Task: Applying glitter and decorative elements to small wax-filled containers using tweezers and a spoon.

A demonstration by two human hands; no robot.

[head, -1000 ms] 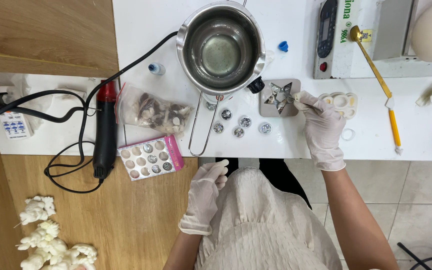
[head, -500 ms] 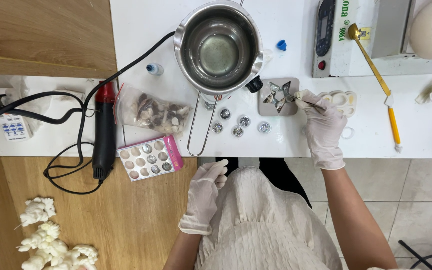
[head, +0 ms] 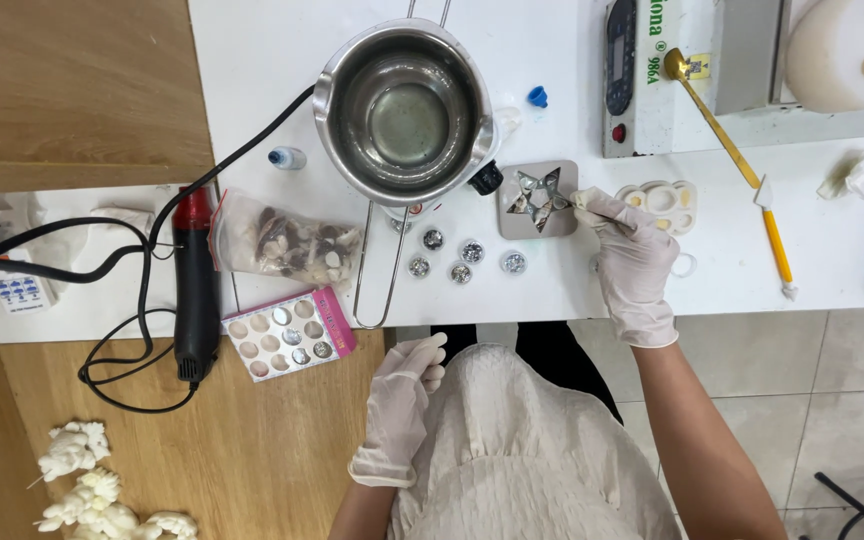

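Head view only: I noted the right hand (head: 634, 262) had slid left across the white table (head: 832, 250), from beside the small paint palette (head: 660, 198) a second earlier to the grey star mould (head: 538, 198). Its gloved fingertips were pinched on something thin at the mould's right edge; what, I could not tell. The left hand (head: 399, 410) stayed loosely curled and empty at the waist, so I judged work on the star had resumed.

light: bright, even, overhead | shadows: soft, short | glare: metal pot (head: 407, 110) rim | focus: sharp, no blur
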